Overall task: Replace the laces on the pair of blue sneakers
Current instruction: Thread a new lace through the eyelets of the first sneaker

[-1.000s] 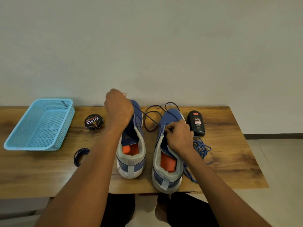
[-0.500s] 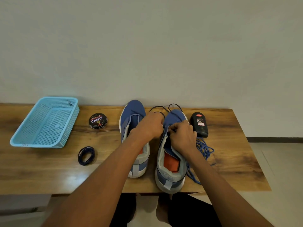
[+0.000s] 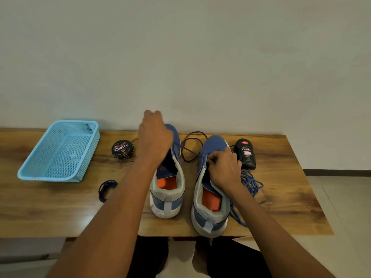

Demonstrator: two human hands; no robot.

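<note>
1. The left hand (image 3: 154, 135), raised above the left sneaker (image 3: 168, 177), pulled a dark lace (image 3: 190, 146).
2. The right hand (image 3: 222, 169) pinched the right sneaker (image 3: 210, 197) at its eyelets, mid-table.

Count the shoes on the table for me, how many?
2: the left sneaker sits under the left hand; the right sneaker, beside it, is held by the right hand.

Left arm extended forward, left hand (image 3: 153, 135) raised, fingers curled, back of hand toward camera; what it holds cannot be confirmed. Right arm extended, right hand (image 3: 223, 167) lower, fingers bent in a pinch at the fingertips. Hands well apart.
</note>
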